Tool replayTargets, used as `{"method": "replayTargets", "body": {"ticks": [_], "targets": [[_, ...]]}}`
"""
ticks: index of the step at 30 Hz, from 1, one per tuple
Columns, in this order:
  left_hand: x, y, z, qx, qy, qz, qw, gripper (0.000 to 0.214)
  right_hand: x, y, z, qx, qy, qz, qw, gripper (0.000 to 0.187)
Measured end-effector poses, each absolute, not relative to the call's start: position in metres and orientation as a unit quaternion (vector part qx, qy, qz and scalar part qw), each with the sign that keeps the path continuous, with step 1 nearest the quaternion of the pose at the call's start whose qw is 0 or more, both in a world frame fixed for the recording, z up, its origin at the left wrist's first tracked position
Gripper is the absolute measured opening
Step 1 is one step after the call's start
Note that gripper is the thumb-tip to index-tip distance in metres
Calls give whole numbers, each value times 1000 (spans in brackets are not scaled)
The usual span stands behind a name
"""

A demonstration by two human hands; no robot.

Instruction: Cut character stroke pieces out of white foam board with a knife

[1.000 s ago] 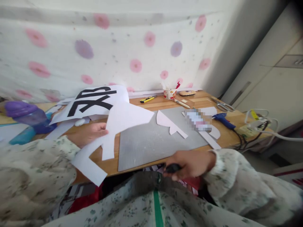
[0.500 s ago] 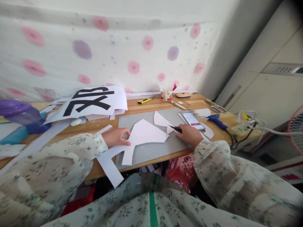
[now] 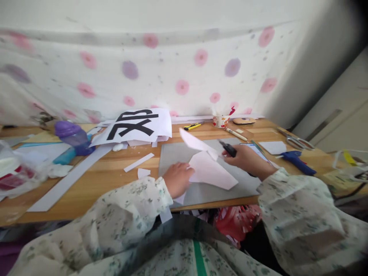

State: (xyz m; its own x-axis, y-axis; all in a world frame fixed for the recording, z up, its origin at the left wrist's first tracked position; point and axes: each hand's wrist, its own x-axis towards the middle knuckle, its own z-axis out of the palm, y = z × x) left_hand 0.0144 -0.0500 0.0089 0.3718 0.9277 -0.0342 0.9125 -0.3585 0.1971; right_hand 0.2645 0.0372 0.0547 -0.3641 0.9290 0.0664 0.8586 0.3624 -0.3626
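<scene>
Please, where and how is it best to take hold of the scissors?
Probably by the handle loops, from above and the right: the scissors lie flat, loops toward the right, blades pointing to the back left. The blue glue gun lies nearer the person, so a low front approach could bump it.

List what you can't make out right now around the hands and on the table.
In the head view:
- Phone: most of its screen is hidden by the right hand.
- White paper cutout: the part under the left hand is covered.
- Black tool in the right hand: tip blurred, grip partly covered by fingers.
- Plastic bag: cut off by the left picture edge.
</scene>
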Motion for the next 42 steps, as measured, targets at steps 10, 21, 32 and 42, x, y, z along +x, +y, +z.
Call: {"method": "replayTargets", "body": {"ticks": [10, 21, 32, 42], "targets": [[-83, -74, -8, 682, 728, 66, -9, 48, 53, 24, 94, -297, -926, 121, 199, 26], [-135, -62, -21, 692, 719, 47, -36, 36, 208, 29, 63, -429, -887, 96, 144, 16], [-136, -103, -27, 694, 718, 38, -42, 38, 288, 27, 15, -516, -847, 115, 55, 32], [-163, -201, -25, 680, 727, 70, 72, 44, 296, 24, 8, -535, -836, 112, 43, 36]]}}
